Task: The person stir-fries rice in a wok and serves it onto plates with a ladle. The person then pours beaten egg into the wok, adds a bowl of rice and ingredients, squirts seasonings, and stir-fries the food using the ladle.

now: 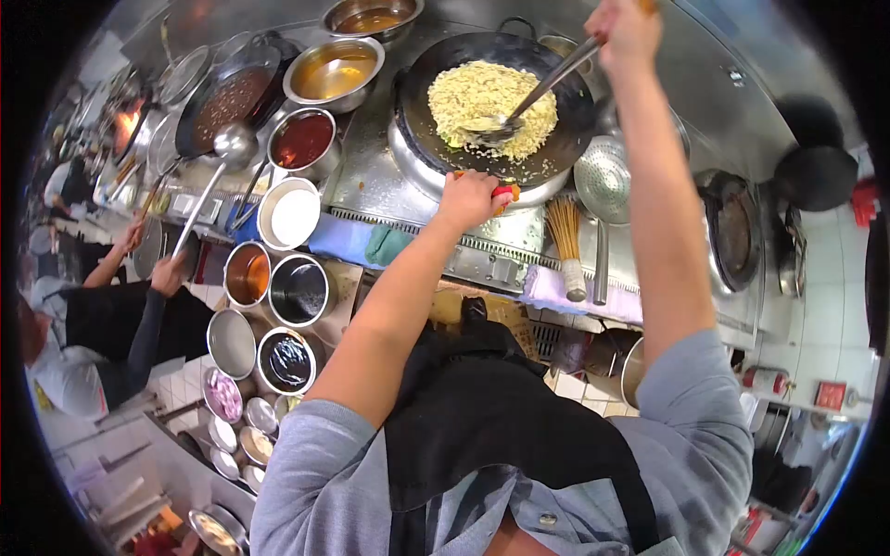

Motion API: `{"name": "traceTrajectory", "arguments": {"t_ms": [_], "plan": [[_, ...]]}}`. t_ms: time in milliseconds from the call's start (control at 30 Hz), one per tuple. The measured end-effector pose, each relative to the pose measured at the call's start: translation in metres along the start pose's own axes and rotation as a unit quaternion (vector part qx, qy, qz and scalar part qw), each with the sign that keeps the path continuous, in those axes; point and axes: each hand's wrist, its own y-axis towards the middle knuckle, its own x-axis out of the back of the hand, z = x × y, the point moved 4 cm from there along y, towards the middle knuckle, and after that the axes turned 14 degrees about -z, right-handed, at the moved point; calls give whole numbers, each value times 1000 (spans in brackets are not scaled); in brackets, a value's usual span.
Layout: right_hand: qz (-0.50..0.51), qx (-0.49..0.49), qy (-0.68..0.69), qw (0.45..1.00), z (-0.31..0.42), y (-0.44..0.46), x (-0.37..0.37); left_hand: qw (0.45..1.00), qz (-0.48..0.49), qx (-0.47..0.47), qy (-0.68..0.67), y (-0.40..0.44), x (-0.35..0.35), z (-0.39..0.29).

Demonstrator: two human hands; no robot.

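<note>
A large black wok [570, 120] sits on the burner in front of me. Pale yellow fried rice [468, 88] is heaped in its middle, with loose grains scattered toward the near side. My right hand [626, 39], raised high at the top, is closed around the handle of a metal ladle [549, 82]. The ladle's bowl rests in the rice. At the wok's near edge, my left hand [475, 198] is closed on the wok's handle, where a red and yellow wrap [505, 193] shows beside the fingers. The handle itself is mostly hidden.
A perforated strainer [604, 176] and a bamboo brush [564, 232] lie right of the wok. Metal bowls of amber liquid [336, 72], a pot of red sauce [303, 139] and several seasoning pots stand left. A co-worker [83, 315] holding a ladle works at another wok [227, 102].
</note>
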Motion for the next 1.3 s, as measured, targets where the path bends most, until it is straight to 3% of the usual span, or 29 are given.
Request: {"name": "traceTrajectory", "arguments": {"t_ms": [33, 100, 133, 167, 233, 300, 367, 500, 567, 600, 633, 700, 733, 767, 833, 900, 933, 1067, 1167, 1200, 1233, 1300], "plan": [[22, 19, 5, 1000, 18, 25, -10, 1000, -6, 8, 8, 1, 0, 1], [-42, 88, -27, 995, 86, 11, -25, 1000, -8, 10, 18, -2, -2, 1], [233, 10, 110, 966, 101, 19, -29, 999, -29, -1, 25, -2, -4, 0], [123, 65, 62, 988, 71, 24, -11, 999, -35, 4, 31, 2, -5, 5], [-121, 130, -73, 981, 43, -66, -27, 1000, -21, 2, 11, -1, -7, 4], [71, 86, -9, 994, -45, -9, -5, 999, -38, 1, 4, 13, -5, 4], [180, 8, -44, 983, -45, 28, -27, 1000, 10, 1, -7, 4, -5, 1], [124, 33, -68, 989, -15, -6, -51, 1000, -6, 5, 13, 0, -1, -1], [33, 202, -270, 941, -36, -21, -32, 1000, -25, -16, 5, 1, -1, 4], [104, 222, -174, 954, -64, -27, -17, 1000, -21, -16, 5, -1, -1, 4], [102, 221, -176, 954, -56, -14, -18, 999, -21, -24, 12, 0, -3, 3], [73, 65, -226, 969, -33, 25, -27, 999, -22, -31, 17, -5, -4, -1], [-33, 36, -269, 962, 4, 22, -33, 999, -26, -18, 7, -6, -2, -2], [88, 8, 14, 996, -26, 90, -6, 999, -38, -5, 2, 1, 2, 2], [32, 109, 34, 993, 13, 54, 14, 999, -40, -5, -6, 3, 5, 3], [91, 154, 14, 984, -59, 17, 13, 999, -7, -13, -38, 7, 5, 7], [112, 99, -27, 988, -47, 0, -2, 999, -4, -15, -41, 7, 4, 8], [133, 31, -80, 987, -9, 15, -52, 996, -3, -35, -77, 5, 3, 9], [70, 123, -75, 987, 17, -48, -44, 997, -19, -32, -68, 8, 4, 13], [63, 190, -142, 969, -52, -17, -29, 997, -24, -28, -63, 10, 5, 15], [59, 188, -146, 970, -51, -9, -26, 998, -21, -24, -62, 5, 5, 13], [83, 94, -142, 982, -37, 3, -32, 999, -4, -27, -46, 10, 7, 12]]}}
